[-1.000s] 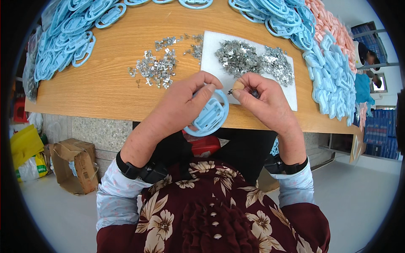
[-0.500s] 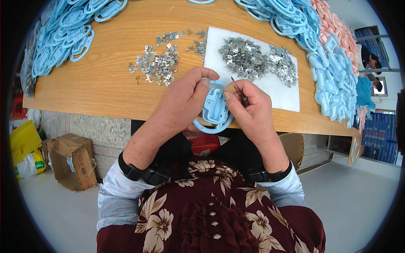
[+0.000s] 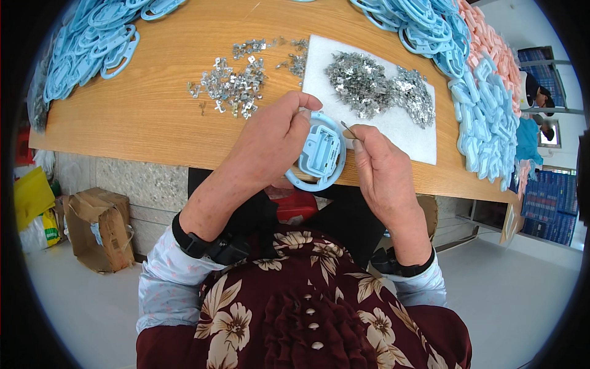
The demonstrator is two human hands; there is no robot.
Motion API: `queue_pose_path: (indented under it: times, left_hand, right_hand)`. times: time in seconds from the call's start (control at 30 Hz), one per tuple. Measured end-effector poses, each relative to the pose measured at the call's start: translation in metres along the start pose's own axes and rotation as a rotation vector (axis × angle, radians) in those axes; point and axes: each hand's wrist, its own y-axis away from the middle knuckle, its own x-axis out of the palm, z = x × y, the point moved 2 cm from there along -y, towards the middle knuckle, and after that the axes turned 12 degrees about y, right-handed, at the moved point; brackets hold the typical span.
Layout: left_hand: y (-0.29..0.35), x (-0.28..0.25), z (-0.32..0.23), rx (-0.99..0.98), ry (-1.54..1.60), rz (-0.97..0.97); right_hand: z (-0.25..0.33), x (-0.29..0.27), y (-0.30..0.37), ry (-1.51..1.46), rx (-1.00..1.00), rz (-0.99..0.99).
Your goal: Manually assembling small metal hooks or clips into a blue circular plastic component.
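Note:
My left hand [image 3: 276, 132] is closed on the upper left rim of a light-blue oval plastic housing [image 3: 321, 154], which has an outer ring and a boxy compartment in its middle. The housing is held tilted over the table's near edge. To its right, my right hand [image 3: 384, 163] pinches a thin, dark metal pick-like tool [image 3: 348, 130]. The tool's tip points up and left, apart from the housing; most of its handle is hidden in my fingers. Small metal clips [image 3: 230, 86] lie loose on the table beyond my left hand.
A white foam sheet [image 3: 321, 64] beyond my hands bears heaps of small metal parts [image 3: 362, 83]. Blue ring housings [image 3: 92, 43] are piled at the far left, others at the far right. Blue pieces [image 3: 482, 120] and pink pieces [image 3: 491, 43] line the right side. A cardboard box [image 3: 101, 230] stands below left.
My right hand has drawn away from the housing, to the right and nearer me, with the tool. The housing's compartment now shows more fully. My left hand keeps its grip.

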Motion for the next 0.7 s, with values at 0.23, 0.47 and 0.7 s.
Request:
queue_pose_path:
  times: [0.23,0.47,0.7]
  left_hand:
    - [-0.002,-0.001,0.005,0.067,-0.057,-0.008]
    - [-0.002,-0.001,0.004,0.038,-0.04,0.003]
    - [0.0,0.001,0.005,0.088,-0.077,-0.022]
  right_hand:
    - [0.005,-0.004,0.004,0.16,-0.067,0.058]
    - [0.011,-0.009,0.002,0.31,-0.109,0.092]
    - [0.02,-0.019,-0.007,0.376,-0.163,0.119]
